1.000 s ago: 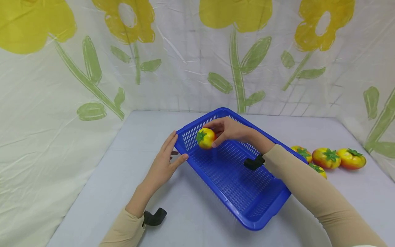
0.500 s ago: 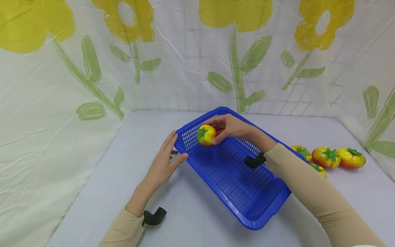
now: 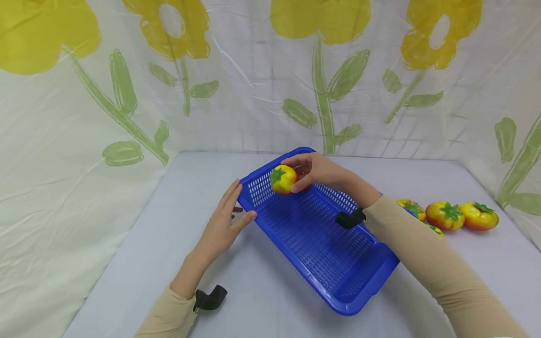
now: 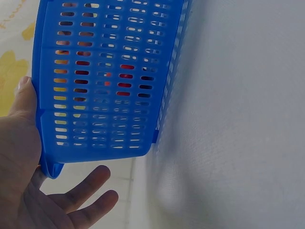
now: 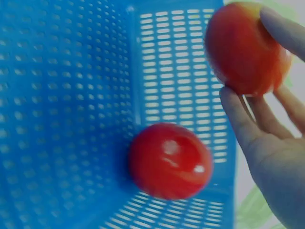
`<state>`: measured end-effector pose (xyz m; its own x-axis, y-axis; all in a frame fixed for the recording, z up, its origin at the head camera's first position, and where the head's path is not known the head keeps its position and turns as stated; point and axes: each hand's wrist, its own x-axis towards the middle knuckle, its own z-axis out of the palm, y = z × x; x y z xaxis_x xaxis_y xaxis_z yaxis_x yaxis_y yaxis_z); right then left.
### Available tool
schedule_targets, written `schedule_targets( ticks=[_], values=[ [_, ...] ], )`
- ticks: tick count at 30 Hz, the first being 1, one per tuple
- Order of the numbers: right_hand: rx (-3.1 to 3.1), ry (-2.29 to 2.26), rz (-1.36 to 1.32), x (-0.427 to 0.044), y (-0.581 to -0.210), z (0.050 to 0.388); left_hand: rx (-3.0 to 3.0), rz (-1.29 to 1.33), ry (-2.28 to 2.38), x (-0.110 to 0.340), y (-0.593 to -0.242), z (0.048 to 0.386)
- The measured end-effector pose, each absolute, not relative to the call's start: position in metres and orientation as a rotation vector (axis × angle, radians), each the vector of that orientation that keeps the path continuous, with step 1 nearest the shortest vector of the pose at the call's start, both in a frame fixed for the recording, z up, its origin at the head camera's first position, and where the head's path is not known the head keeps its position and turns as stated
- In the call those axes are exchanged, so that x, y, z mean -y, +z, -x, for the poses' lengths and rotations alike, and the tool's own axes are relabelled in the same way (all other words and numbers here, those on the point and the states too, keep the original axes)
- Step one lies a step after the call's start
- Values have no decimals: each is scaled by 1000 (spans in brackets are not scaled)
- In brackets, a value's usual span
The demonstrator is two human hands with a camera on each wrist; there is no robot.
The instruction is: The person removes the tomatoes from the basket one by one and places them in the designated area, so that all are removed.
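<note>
My right hand (image 3: 319,170) grips a yellow-and-red tomato (image 3: 283,179) with a green leafy top, over the far left part of the blue basket (image 3: 304,270). Thumb and fingertips hold its sides in the right wrist view. A second, red tomato (image 5: 170,161) lies inside the basket against its end; in the head view the hand mostly hides it. My left hand (image 3: 220,230) holds the basket's left corner, thumb on one side of the rim and fingers on the other. Two of its fingers (image 4: 93,180) stretch out past the corner in the left wrist view.
Several more tomatoes (image 3: 445,216) sit on the white table (image 3: 169,234), right of the basket and partly behind its rim and the right sleeve. A flower-printed sheet (image 3: 253,94) hangs behind the table. Both wrists carry black camera mounts (image 3: 211,298).
My right hand has moved a little up and away with the tomato, and more red shows behind its fingers. The left hand and basket have stayed nearly in place.
</note>
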<state>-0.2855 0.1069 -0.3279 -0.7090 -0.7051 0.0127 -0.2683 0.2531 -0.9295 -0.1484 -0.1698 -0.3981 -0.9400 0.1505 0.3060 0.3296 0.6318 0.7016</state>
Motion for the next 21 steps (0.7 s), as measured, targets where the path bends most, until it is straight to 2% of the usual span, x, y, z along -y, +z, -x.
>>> schedule_targets(
  ticks=[7,21],
  values=[
    [-2232,-1578,723,-114,-317,279,2634,402,-1212,171,-397,149],
    [-2325,-1625,455,-143,-297,244,2624,409,-1229,171,-399,149]
  ],
)
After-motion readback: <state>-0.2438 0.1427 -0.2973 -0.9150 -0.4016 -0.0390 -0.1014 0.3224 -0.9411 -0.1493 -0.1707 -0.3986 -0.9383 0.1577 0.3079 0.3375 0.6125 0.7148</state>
